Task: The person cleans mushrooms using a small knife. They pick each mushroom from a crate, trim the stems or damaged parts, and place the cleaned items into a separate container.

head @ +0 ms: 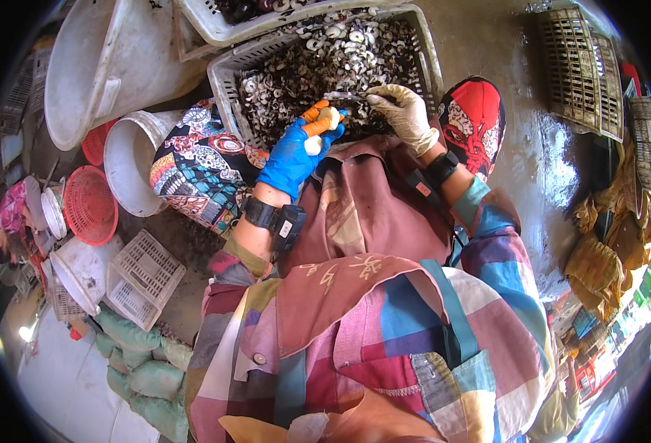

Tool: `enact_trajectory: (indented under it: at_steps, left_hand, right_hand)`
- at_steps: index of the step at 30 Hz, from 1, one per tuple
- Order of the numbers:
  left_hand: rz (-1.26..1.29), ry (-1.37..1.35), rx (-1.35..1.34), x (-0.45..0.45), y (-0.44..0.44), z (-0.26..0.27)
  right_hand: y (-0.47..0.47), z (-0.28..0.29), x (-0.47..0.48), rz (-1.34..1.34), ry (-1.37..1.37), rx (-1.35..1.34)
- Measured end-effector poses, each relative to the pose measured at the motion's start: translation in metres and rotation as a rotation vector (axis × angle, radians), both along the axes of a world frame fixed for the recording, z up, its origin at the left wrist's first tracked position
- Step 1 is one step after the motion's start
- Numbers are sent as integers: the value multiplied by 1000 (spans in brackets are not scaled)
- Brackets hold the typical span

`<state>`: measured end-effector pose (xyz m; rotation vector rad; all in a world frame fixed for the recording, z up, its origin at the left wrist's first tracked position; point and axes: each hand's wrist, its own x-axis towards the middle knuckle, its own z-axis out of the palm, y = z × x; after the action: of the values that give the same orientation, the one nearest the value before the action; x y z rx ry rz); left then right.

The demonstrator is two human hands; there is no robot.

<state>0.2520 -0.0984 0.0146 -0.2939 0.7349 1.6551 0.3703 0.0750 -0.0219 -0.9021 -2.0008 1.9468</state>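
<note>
My left hand [303, 147] wears a blue glove with orange covers on some fingers. Its fingers curl around a pale rounded piece [329, 117], which looks like shellfish meat; a whiter lump [313, 145] sits lower against the palm. My right hand [406, 113], in a cream glove, pinches the end of a thin greyish tool [345, 96] that points left toward my other hand. The tool's exact kind is unclear. Both hands are over the near side of a pale plastic crate [435, 66], heaped with dark and whitish shellfish pieces [325, 61].
Another crate [237, 36] adjoins it at the top. Left are a large tub [82, 66], a white bucket [132, 163], a red basket [90, 205] and stacked sacks [156, 379]. A person [18, 216] is far left. Slatted crates [580, 72] stand right of the wet floor [530, 166].
</note>
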Motion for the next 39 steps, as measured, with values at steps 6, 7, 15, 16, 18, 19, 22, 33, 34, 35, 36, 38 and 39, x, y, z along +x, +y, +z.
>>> enact_trajectory:
  at_steps: [6,7,15,16,18,19,22,33,34,35,36,38,39]
  left_hand:
    - [-99,74,-114,-8,-8,-7]
    - [-101,75,-114,-9,-6,-6]
    - [-116,19,-40,-5,-2,-1]
    - [-82,106,-99,-1,2,4]
    - [-47,220,-150,-4,7,4]
    - [-46,220,-149,-5,4,3]
    - [-120,155,-116,-8,-1,1]
    - [-116,192,-113,-7,-2,0]
    - [-85,233,-162,-8,-2,-5]
    - [-81,230,-163,-4,-3,-10]
    - [-103,364,-184,-4,1,-10]
    - [-159,481,-171,-3,4,-4]
    - [-156,482,-173,-5,4,2]
  right_hand:
    - [-4,8,-6,78,-53,98]
    - [1,2,-5,31,-8,19]
    - [-1,-1,1,6,-24,-8]
    - [-4,1,2,-67,10,-198]
    - [-13,14,-4,-30,69,-261]
    - [-16,19,-6,8,130,-321]
    - [-6,4,0,-13,61,-265]
    - [-8,1,0,-55,-60,-128]
    - [-15,10,-3,-62,31,-211]
    - [-21,16,-5,-68,122,-295]
    - [-24,19,-6,-66,145,-302]
    - [-5,-13,4,67,-74,-175]
    - [2,-18,6,207,-289,-48]
